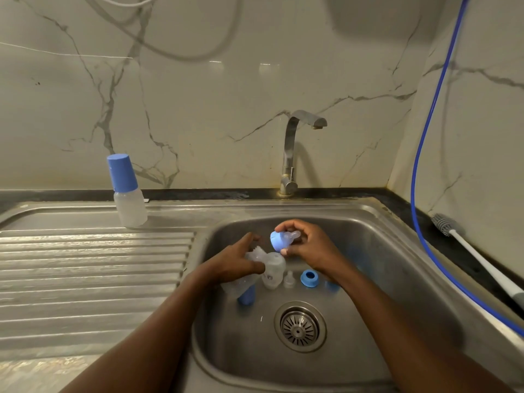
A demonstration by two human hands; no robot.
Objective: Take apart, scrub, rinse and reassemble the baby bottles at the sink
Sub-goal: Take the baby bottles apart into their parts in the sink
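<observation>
Over the steel sink basin (368, 279), my right hand (309, 245) pinches a blue screw ring with a clear teat (282, 239) in it. A clear bottle body (241, 282) is gripped in my left hand (235, 265), tilted, mouth up. Standing on the basin floor are a second clear bottle (273, 269), a loose clear teat (288, 279), a blue ring (309, 278) and a blue cap (246, 296), the cap partly hidden behind the held bottle. A capped, assembled bottle (127, 191) stands on the drainboard at the back left.
The tap (295, 148) rises behind the basin, with no water running. The drain strainer (299, 327) sits near the basin's front. A grey bottle brush (465, 245) lies on the dark counter at right under a blue hose (425, 154). The ribbed drainboard (85, 273) extends left.
</observation>
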